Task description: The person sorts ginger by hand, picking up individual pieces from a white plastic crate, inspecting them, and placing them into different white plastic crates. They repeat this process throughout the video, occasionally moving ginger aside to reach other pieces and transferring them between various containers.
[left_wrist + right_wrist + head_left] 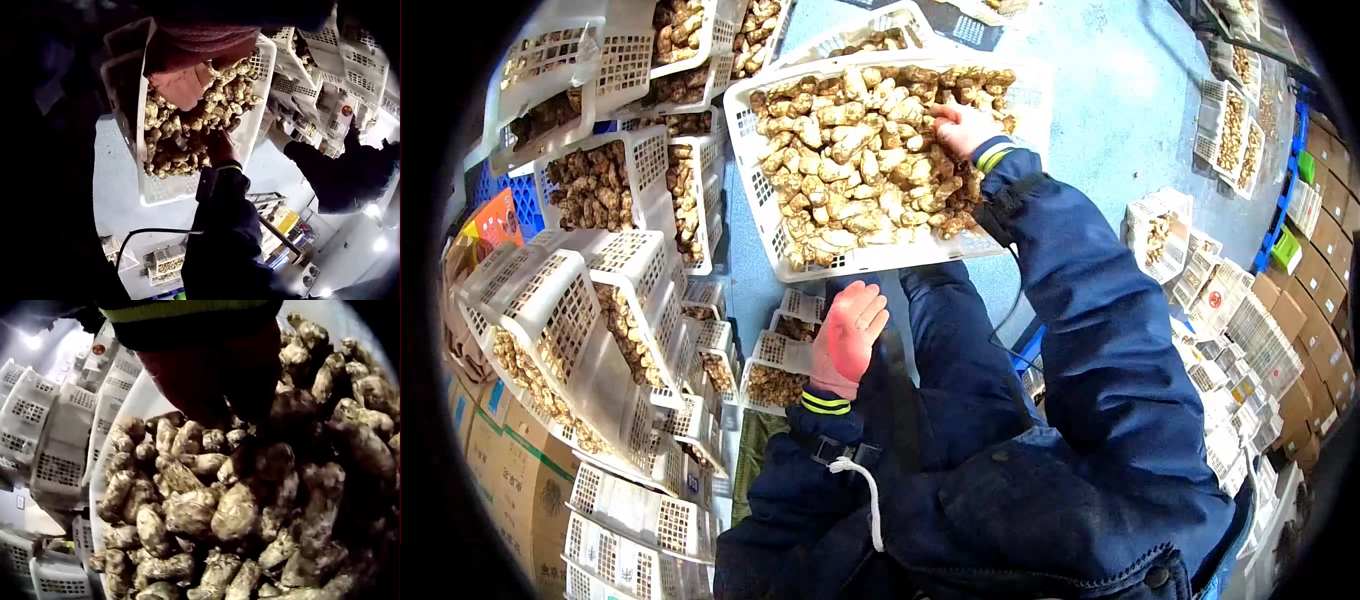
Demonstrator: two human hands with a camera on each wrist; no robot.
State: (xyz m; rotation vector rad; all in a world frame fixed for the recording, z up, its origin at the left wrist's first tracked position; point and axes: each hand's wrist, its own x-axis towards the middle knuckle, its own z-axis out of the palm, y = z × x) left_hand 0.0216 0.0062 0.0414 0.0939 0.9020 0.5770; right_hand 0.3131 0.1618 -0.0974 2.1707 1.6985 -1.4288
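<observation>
- Right hand is down in the mushrooms, over on the far right side of the heap. Fingers look bent and touching the pile, but honestly can't tell if that grip has pinched one or is just resting there.
- Left hand is near the body, just off the near edge of the crate, palm up, fingers loose. That grip is relaxed with nothing in it.
- The mushrooms (knobbly cream-and-brown things, they look like mushrooms to me) fill most of a white crate in front of the person's legs. A strip of bare white shows at its right end.
- Head view is best for the surroundings: stacked crates down the left, cardboard boxes on both sides, blue floor.
- Left wrist view catches a second person's dark sleeve reaching toward more crates, which the head view misses.
- Right wrist view gets you close enough to see the dark, dirty patches on the mushrooms, but the fingertips there are lost in shadow.
</observation>
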